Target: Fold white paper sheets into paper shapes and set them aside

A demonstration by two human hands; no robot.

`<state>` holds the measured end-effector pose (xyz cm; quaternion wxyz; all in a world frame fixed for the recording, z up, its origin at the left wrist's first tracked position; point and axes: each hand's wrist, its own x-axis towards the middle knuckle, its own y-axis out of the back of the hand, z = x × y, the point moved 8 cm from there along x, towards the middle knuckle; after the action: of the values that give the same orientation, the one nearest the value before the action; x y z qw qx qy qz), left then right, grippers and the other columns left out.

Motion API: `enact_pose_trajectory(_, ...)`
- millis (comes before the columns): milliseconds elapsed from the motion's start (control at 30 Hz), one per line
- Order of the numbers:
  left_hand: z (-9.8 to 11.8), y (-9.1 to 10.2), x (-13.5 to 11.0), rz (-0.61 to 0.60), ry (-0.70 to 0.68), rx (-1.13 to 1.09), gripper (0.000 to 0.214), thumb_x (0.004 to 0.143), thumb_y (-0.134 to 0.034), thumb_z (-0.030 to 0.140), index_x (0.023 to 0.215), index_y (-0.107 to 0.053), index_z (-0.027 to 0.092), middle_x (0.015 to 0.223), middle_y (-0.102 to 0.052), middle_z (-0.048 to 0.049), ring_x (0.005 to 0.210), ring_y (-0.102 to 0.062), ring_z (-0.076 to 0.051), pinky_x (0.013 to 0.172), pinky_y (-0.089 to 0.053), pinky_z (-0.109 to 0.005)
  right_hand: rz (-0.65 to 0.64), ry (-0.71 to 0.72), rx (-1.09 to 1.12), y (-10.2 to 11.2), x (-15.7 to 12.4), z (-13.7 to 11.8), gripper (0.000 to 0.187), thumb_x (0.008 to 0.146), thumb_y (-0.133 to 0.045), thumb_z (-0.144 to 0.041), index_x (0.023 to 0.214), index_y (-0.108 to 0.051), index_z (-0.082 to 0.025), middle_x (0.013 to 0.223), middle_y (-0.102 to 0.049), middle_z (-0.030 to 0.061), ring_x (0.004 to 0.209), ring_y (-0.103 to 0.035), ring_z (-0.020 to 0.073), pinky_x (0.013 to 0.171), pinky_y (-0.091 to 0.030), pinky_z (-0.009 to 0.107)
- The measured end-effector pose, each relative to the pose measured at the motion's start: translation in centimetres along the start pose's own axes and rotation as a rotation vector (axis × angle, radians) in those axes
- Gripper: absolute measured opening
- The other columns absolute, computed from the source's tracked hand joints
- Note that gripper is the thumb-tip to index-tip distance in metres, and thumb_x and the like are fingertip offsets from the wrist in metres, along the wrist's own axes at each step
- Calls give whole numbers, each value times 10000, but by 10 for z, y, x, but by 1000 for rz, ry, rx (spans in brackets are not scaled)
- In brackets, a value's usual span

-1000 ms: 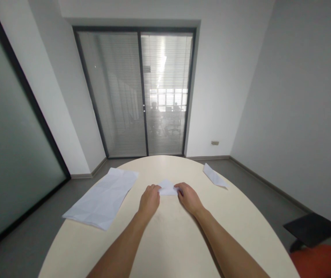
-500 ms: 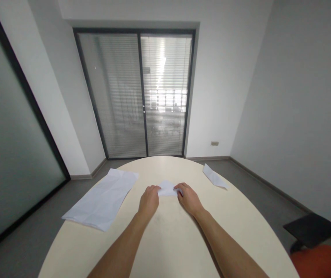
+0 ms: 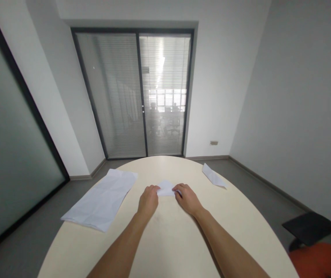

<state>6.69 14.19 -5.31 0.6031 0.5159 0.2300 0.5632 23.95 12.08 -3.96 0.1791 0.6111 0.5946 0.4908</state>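
Observation:
A small folded piece of white paper lies on the table between my hands, its top coming to a low peak. My left hand grips its left end, fingers curled with the thumb side toward the paper. At the right end my right hand is closed on the paper too, fingers bent over its edge. The undersides of both hands and the paper's outer ends are hidden.
The round cream table spreads out under my arms. Creased white paper sheets lie at the left, and a folded paper strip rests near the right rim. Beyond the right edge stands a chair with an orange seat.
My right hand has shifted very slightly left along the paper. The whole view has drifted a little; the other papers lie as before.

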Motion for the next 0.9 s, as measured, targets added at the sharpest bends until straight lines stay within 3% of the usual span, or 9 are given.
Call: enact_pose_trajectory(900, 0, 1, 0, 5, 1, -4, 384, 903, -419, 49, 1187, -624, 207, 1156, -649, -56, 1095, -533, -189, 971, -394, -273, 2, 11, 0, -2, 1, 3, 297, 866, -484, -100, 1044, -699, -202, 1089, -675, 74, 1061, -575, 199, 964, -420, 307)
